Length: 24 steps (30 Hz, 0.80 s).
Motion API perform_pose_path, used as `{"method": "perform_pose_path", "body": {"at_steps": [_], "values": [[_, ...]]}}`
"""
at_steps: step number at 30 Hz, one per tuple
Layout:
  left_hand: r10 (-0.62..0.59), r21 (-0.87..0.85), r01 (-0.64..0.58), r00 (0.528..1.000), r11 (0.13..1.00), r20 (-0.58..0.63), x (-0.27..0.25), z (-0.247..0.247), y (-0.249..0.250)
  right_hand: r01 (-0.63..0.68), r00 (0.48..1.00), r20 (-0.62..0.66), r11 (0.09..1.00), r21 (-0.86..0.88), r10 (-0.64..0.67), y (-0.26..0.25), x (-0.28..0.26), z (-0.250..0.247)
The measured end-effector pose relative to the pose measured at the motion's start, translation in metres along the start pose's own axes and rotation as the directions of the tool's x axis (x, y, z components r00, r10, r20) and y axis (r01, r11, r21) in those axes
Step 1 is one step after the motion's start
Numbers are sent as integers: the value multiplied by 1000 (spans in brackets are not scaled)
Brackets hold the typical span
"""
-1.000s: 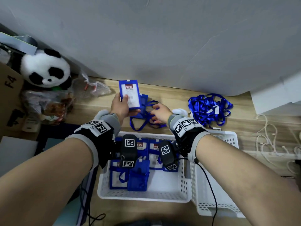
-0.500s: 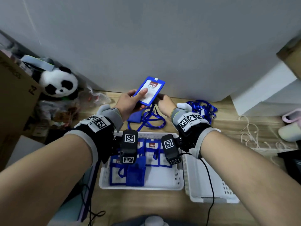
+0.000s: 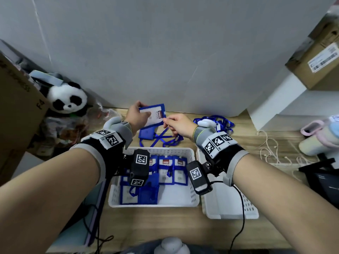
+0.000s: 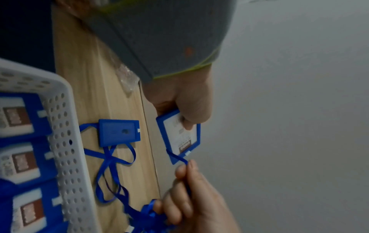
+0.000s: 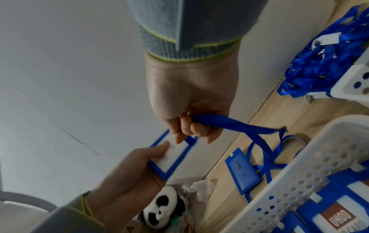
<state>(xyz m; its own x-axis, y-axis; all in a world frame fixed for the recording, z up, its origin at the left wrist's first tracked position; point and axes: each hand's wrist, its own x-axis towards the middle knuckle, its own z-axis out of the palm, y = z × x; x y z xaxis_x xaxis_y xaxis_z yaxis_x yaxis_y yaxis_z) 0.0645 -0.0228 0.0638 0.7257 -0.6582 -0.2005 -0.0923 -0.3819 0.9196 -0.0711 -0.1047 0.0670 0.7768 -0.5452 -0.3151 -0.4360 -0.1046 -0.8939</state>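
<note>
The head camera hides the strap end behind your right hand [image 3: 178,125]. The right wrist view shows it plainly: the blue ribbon lanyard [image 5: 229,123] runs out through your curled fingers and trails down towards the table. The left wrist view adds that the ribbon's tip meets the short edge of the blue plastic badge holder [image 3: 153,114], just beside its small white tab.

Your right hand pinches that ribbon tip between thumb and forefinger, with the other fingers curled round the strap. Your left hand [image 3: 136,116] grips the holder by its opposite short end, thumb laid across the white card face and fingers behind. You hold it turned sideways in the air, beyond the far rim of the white perforated plastic basket [image 3: 159,150].

That basket stands on a pale wooden table [image 3: 256,142] and holds more blue holders with cards. A second blue badge holder [image 3: 146,132] lies face down just beyond the basket's far rim, with its own strap looped beside it. A heap of blue lanyards [image 3: 220,123] lies beyond the basket to the right, and an empty white basket [image 3: 229,208] sits against its right side. A plush panda [image 3: 67,99] sits beyond the basket to the left. A plain grey wall [image 3: 165,52] rises behind the table.
</note>
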Motion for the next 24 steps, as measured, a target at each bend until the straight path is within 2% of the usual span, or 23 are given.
{"method": "perform_pose_path", "body": {"at_steps": [3,5,7,10,12,15,18,21,24], "values": [[62,152,-76,993,985,97,-7,-5,-3,44,997,-52,993,-109,-50,-9,-1,-9],[73,157,-106,976,982,205,-10,-8,-1,54,989,-128,981,-188,-79,-15,2,-19],[37,145,-93,936,985,350,-15,-11,5,49,978,-188,969,-240,-96,-17,5,-28],[-9,95,-50,845,994,535,-20,-14,12,27,983,-172,982,-185,-59,-17,8,-36],[-10,-61,54,827,997,563,-23,-15,17,-12,991,-135,997,-72,2,-13,9,-37],[29,-301,156,847,941,531,-25,-15,19,-85,993,-81,995,49,89,1,8,-35],[38,-417,147,914,897,403,-23,-12,20,-178,984,14,981,72,177,8,1,-27],[-51,-410,115,985,905,164,-15,-8,13,-225,963,134,972,-70,233,10,-9,-10],[-98,-250,93,995,964,-8,-9,-3,0,-212,943,211,953,-218,258,7,-19,0]]}}
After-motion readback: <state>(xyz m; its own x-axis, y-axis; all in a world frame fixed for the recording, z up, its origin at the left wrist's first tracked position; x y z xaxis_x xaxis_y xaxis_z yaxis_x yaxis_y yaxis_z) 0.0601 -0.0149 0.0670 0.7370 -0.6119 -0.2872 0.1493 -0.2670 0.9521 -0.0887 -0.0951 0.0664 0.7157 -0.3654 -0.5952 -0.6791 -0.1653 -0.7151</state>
